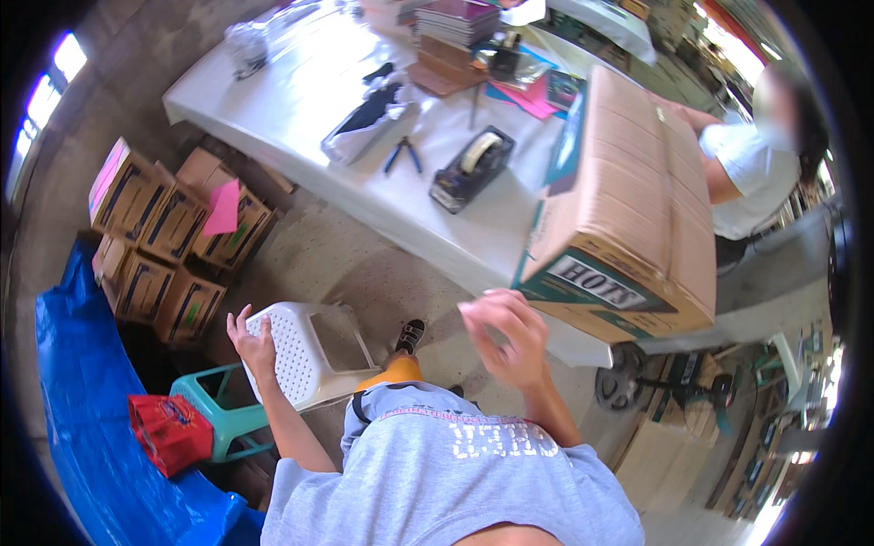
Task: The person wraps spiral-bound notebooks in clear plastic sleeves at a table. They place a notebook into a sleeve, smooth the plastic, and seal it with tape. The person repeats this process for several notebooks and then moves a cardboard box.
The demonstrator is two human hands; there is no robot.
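Observation:
My left hand [251,344] is raised over the edge of a white plastic stool [293,357], its fingers apart and nothing in them. My right hand [512,338] hovers before the table's near edge, fingers loosely bent with a gap at the thumb; I see nothing in it. Just beyond it, a large brown and green cardboard box [628,191] rests on the white-covered table [273,100], its near corner jutting past the edge. Left of the box lie a black tape dispenser [472,169] with a roll of tape and blue-handled pliers [402,156].
A co-worker [751,168] stands behind the box. Stacked notebooks [457,22] and pink paper [530,96] lie farther back. Several small cartons [173,227] are piled at left, near a blue tarp [86,364], a red bag [171,432] and a green stool [223,414].

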